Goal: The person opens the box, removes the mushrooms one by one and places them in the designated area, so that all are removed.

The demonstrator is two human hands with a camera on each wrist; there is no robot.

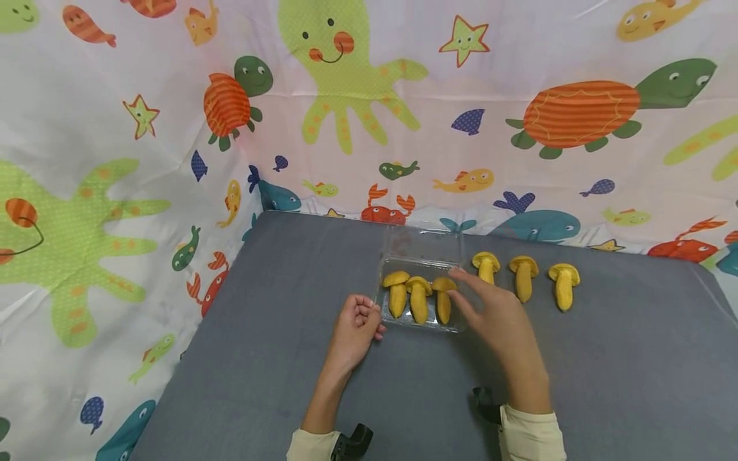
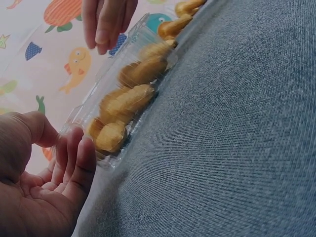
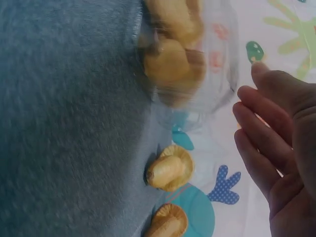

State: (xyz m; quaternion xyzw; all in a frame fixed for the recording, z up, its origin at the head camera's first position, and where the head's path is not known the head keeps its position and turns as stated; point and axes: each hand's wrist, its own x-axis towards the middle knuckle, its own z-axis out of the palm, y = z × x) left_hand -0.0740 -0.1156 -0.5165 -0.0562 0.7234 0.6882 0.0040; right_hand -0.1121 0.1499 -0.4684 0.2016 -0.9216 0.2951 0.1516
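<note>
A clear plastic box [image 1: 455, 327] lies on the grey table with its hinged lid [image 1: 423, 244] folded back. Three yellow toy mushrooms [image 1: 419, 301] are side by side inside, caps toward the back. My left hand [image 1: 353, 330] pinches the box's left edge between thumb and fingers, as the left wrist view also shows at the clear wall [image 2: 84, 111]. Above the box's right side is my right hand [image 1: 498, 320], fingers loosely bent and apart. Nothing is between its fingers in the right wrist view, where the thumb [image 3: 274, 79] stands away from them.
Three more yellow mushrooms [image 1: 523, 279] stand in a row on the table to the right of the box. Behind the grey table [image 1: 277, 288] hangs a cloth [image 1: 392, 83] printed with sea animals, which also runs along the left side.
</note>
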